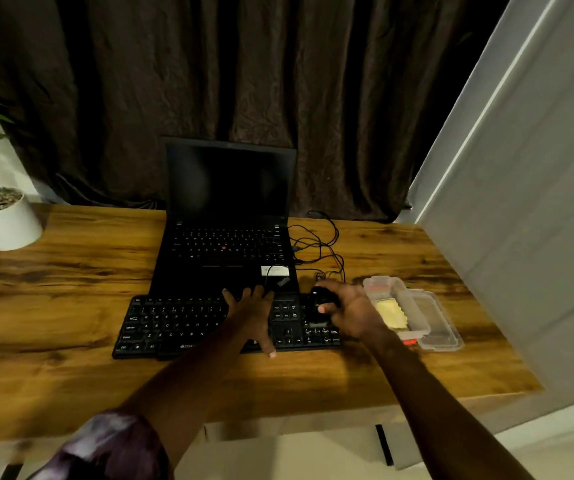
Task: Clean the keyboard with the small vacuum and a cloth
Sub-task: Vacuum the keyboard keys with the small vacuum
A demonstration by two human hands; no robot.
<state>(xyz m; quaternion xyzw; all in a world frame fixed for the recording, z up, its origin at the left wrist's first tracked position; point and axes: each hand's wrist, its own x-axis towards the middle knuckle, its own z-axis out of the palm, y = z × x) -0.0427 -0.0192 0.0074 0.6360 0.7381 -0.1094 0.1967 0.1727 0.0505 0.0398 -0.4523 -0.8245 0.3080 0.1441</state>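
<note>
A black keyboard (174, 323) lies on the wooden desk (53, 289), in front of an open laptop. My left hand (252, 313) rests flat on the keyboard's middle-right keys with fingers spread. My right hand (351, 311) grips the small black vacuum (322, 303), which stands over the keyboard's number pad at the right end. A yellow cloth (391, 313) lies folded in a clear plastic box just right of that hand.
The black laptop (226, 216) stands open with a dark screen behind the keyboard. Tangled black cables (320, 247) lie to its right. A clear plastic box (417, 306) with its lid beside it sits at the right. A white plant pot (4, 223) stands far left.
</note>
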